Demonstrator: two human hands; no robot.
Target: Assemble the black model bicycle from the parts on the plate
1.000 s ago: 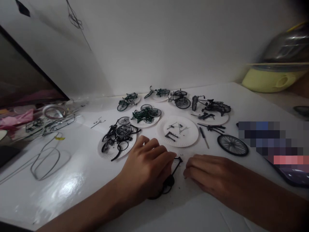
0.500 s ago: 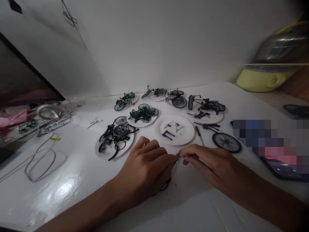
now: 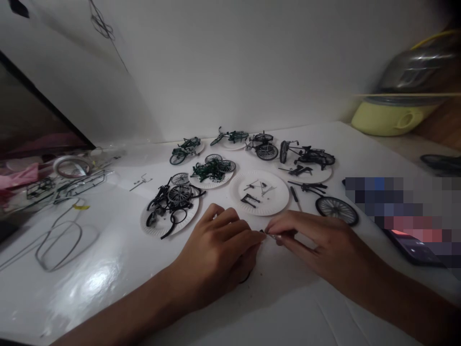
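Left hand: left hand (image 3: 212, 257) rests low over the desk (image 3: 90, 293), curled over a black curved model part (image 3: 245, 278); most of that part is hidden under the palm and fingers.

Right hand: right hand (image 3: 324, 245) comes in from the right, tips meeting the left hand's tips near the front edge of the plates.

Fingers: left fingers (image 3: 248, 235) closed and curled around the black part. Right thumb and index pressed together in a tight pinch on a tiny silver part (image 3: 272, 235); other right fingers loosely bent behind. Exact grip at the tips hard to see, part very small.

Thing in hand: silver part sits at the dark tip of the black part (image 3: 262, 231), touching or nearly so; cannot tell if it is seated.

Nearest things: paper plate (image 3: 281, 202) with small metal and black bicycle-model parts just beyond the hands; small screwdriver (image 3: 296, 198) beside it; loose spoked wheel (image 3: 336, 210) to the right.

Rest: more paper plates with dark model bicycles further back, one heaped plate (image 3: 147, 227) left of the hands; bent wire (image 3: 59, 245) on the desk; phone (image 3: 410, 250) at right, partly pixelated.

Handling: pinch close to the tiny part, brace both wrists on the desk, keep the black piece steady, line up before pressing.
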